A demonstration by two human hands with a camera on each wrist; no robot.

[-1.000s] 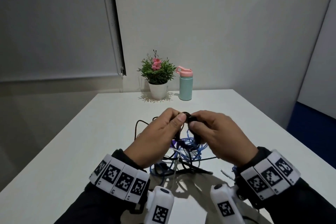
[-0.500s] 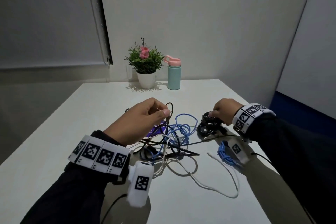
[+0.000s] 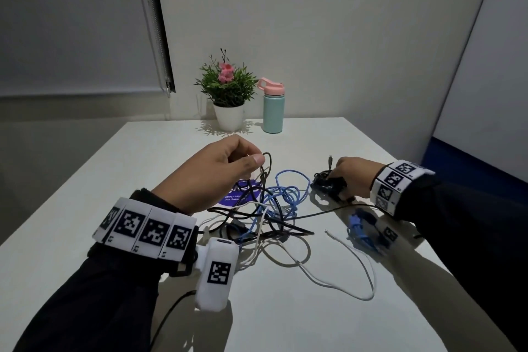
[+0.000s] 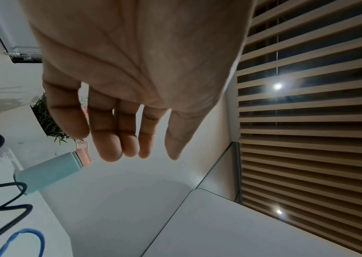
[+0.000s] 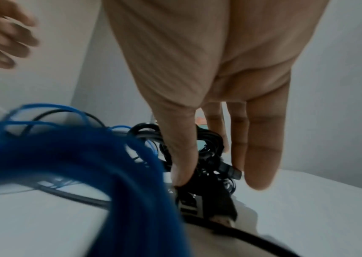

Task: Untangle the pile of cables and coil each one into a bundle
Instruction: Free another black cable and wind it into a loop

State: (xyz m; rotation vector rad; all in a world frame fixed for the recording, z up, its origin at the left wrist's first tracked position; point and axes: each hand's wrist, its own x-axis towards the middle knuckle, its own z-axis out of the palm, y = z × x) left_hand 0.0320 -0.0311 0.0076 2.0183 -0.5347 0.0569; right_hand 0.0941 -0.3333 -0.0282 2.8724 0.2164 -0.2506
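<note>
Cables point(image 3: 265, 208) — black, blue and white — lie tangled mid-desk point(image 3: 85, 180), just below the left hand point(image 3: 217, 171), which hovers empty with loosely curled fingers. The right hand point(image 3: 353, 177) rests straight-fingered on a coiled black bundle point(image 3: 325, 183) at the right, thumb pressing it down — a coiled blue bundle point(image 3: 363, 227) lies nearer.
</note>
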